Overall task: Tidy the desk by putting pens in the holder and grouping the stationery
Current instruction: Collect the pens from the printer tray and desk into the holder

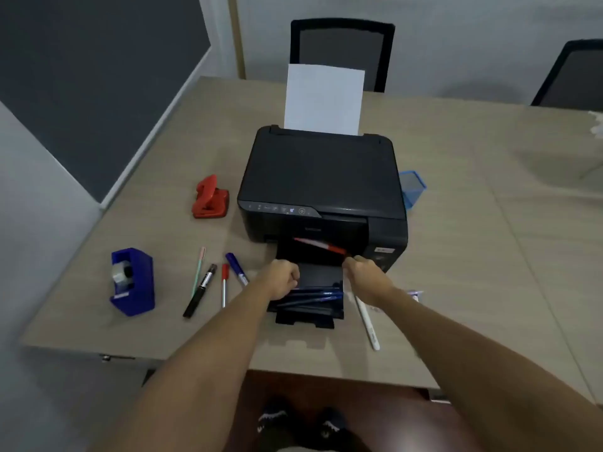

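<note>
A black printer [321, 184] stands mid-desk with its output tray [306, 318] pulled out toward me. Several blue pens [313, 294] lie across the tray, and my left hand [283, 279] is closed over their left ends. A red pen [321, 246] lies in the printer's output slot; my right hand [363, 272] pinches its right end. The blue mesh pen holder [413, 190] stands behind the printer's right side. On the desk to the left lie a green pen [198, 272], a black marker [200, 290], a red-capped pen [224, 285] and a blue marker [237, 269]. A white pen [367, 321] lies right of the tray.
A red hole punch [210, 197] sits left of the printer and a blue tape dispenser [132, 282] near the desk's left edge. A white sheet [324, 99] stands in the printer's rear feed. Two black chairs [342, 44] are behind the desk. A small packet [415, 294] lies under my right forearm.
</note>
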`<state>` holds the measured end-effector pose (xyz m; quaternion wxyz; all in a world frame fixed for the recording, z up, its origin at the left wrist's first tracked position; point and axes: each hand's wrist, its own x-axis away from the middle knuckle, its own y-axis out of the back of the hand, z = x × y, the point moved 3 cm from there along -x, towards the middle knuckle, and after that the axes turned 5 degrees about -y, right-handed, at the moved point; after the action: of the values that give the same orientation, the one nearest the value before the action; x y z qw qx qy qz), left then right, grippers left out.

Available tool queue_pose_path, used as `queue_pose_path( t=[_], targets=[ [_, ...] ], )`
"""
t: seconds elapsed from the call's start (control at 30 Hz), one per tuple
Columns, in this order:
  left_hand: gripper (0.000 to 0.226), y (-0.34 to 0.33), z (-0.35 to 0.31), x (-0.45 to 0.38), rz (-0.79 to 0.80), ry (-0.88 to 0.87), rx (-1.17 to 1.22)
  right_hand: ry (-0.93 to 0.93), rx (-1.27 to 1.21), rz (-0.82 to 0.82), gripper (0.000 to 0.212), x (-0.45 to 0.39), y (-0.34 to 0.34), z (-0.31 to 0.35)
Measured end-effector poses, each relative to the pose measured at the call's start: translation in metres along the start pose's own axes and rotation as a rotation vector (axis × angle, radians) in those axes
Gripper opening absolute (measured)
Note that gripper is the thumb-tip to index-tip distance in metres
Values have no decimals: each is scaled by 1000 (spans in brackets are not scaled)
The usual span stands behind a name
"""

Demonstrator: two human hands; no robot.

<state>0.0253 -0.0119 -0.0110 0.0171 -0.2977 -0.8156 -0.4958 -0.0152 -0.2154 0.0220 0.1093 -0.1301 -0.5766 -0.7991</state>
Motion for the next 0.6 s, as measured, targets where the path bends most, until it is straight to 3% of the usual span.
queue_pose_path(
  t=[0.37,0.47,0.6],
  targets=[
    [22,-23,9,-2,67,-78,-226,57,77,-73,51,-37,-28,8],
    [20,-19,14,2,57,-69,-186,31,130,-52,58,-51,-30,10],
    [15,-10,23,13,42,-54,-98,6,194,-93,51,-62,-30,10]
  ],
)
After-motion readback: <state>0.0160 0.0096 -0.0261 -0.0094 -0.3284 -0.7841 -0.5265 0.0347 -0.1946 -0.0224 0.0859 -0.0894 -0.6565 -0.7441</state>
